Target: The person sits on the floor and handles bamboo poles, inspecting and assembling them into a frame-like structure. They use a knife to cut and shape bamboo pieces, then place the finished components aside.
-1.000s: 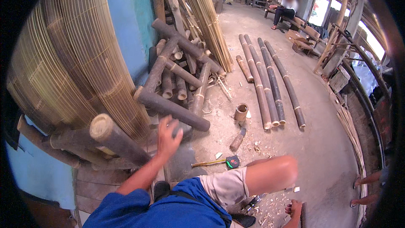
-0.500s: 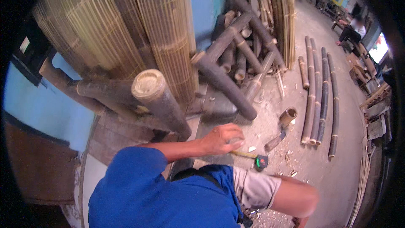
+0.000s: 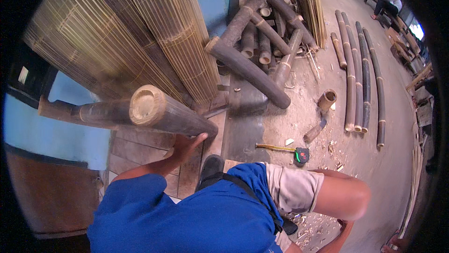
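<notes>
My left hand (image 3: 186,146) grips the side of a thick dark bamboo piece (image 3: 184,119). One finger or the thumb lies along its lower side; the other fingers are partly hidden. The piece leans, its pale cut end (image 3: 147,105) facing up toward me. Behind it is another dark bamboo length (image 3: 104,112). A tape measure (image 3: 301,155) lies on the floor in front of me, its yellow blade pulled partly out to the left. My right hand is not in view.
Long bamboo poles (image 3: 365,84) lie on the floor at right. Bamboo pieces (image 3: 248,73) are piled ahead; slatted bamboo screens (image 3: 173,28) lean at left. A short bamboo tube (image 3: 326,99) and a wooden-handled tool (image 3: 313,134) lie near wood shavings (image 3: 308,229). A person (image 3: 389,3) sits far off.
My left hand has moved from the tape's end back and left onto the bamboo piece. That piece now leans more steeply. The tape's free end shows on the floor.
</notes>
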`<state>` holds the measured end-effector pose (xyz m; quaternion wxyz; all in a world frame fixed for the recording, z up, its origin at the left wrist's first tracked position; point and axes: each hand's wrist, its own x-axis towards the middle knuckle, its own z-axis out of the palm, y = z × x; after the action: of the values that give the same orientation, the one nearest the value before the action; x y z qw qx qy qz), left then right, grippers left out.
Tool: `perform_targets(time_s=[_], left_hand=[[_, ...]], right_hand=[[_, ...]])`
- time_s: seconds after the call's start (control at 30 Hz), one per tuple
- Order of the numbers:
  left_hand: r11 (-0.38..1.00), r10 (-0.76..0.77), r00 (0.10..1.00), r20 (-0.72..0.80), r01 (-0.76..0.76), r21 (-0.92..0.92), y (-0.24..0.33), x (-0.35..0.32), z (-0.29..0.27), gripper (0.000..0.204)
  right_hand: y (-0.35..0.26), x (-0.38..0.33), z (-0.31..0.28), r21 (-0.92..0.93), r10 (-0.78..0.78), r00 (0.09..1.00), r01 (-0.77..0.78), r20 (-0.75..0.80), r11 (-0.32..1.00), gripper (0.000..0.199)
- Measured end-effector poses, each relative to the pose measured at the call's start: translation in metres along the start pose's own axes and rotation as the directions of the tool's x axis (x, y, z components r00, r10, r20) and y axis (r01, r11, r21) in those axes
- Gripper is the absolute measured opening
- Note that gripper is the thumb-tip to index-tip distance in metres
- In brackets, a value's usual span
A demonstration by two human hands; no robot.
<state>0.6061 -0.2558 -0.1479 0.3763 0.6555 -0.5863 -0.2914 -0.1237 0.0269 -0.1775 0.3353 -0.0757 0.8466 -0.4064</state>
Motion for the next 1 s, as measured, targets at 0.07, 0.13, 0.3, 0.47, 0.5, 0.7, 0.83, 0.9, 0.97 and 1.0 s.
perform_targets(time_s=[0.07, 0.13, 0.3, 0.47, 0.5, 0.7, 0.83, 0.9, 0.97, 1.0], left_hand=[[0.977, -0.051, 0.994, 0.098, 0.069, -0.2, 0.011, 0.007, 0.007, 0.053], [0.952, 0.073, 0.996, 0.043, -0.057, -0.301, 0.02, 0.021, 0.013, 0.05], [0.98, 0.117, 0.986, 0.116, -0.095, -0.176, 0.031, 0.032, -0.013, 0.047], [1.0, 0.013, 0.939, 0.343, -0.005, -0.026, 0.04, 0.003, -0.043, 0.056], [0.999, 0.047, 0.935, 0.353, -0.053, 0.006, 0.041, -0.002, -0.046, 0.059], [0.998, -0.017, 0.92, 0.392, 0.042, -0.055, 0.018, -0.016, -0.051, 0.067], [0.999, -0.025, 0.979, 0.201, 0.032, -0.03, -0.008, -0.035, -0.027, 0.09], [0.972, -0.228, 0.972, 0.064, 0.223, 0.078, -0.008, -0.051, -0.004, 0.071], [0.869, -0.482, 0.851, 0.209, 0.434, 0.239, 0.008, -0.05, 0.007, 0.07], [0.738, -0.672, 0.644, 0.366, 0.541, 0.402, 0.021, -0.046, 0.008, 0.076]], right_hand=[[0.004, -0.001, 0.001, -0.002, -0.005, 1.0, 0.005, 0.004, 1.0, 0.038], [0.011, -0.002, 0.0, -0.001, -0.005, 1.0, 0.005, 0.003, 1.0, 0.038], [0.041, -0.013, -0.008, -0.006, 0.032, 0.999, -0.032, 0.005, 0.999, 0.038], [0.073, -0.029, -0.016, -0.023, 0.068, 0.998, -0.068, -0.003, 0.997, 0.037], [0.079, -0.032, -0.018, -0.029, 0.072, 0.997, -0.072, 0.0, 0.997, 0.037], [0.103, -0.057, -0.025, -0.027, 0.065, 0.998, -0.065, 0.019, 0.998, 0.037], [0.106, -0.063, -0.023, -0.011, 0.083, 0.995, -0.084, -0.057, 0.996, 0.036], [0.109, -0.064, -0.021, -0.021, 0.115, 0.99, -0.117, -0.081, 0.993, 0.039], [0.114, -0.066, -0.021, -0.071, 0.185, 0.979, -0.191, -0.083, 0.979, 0.043], [0.118, -0.066, -0.021, -0.049, 0.175, 0.983, -0.178, -0.057, 0.983, 0.043]])
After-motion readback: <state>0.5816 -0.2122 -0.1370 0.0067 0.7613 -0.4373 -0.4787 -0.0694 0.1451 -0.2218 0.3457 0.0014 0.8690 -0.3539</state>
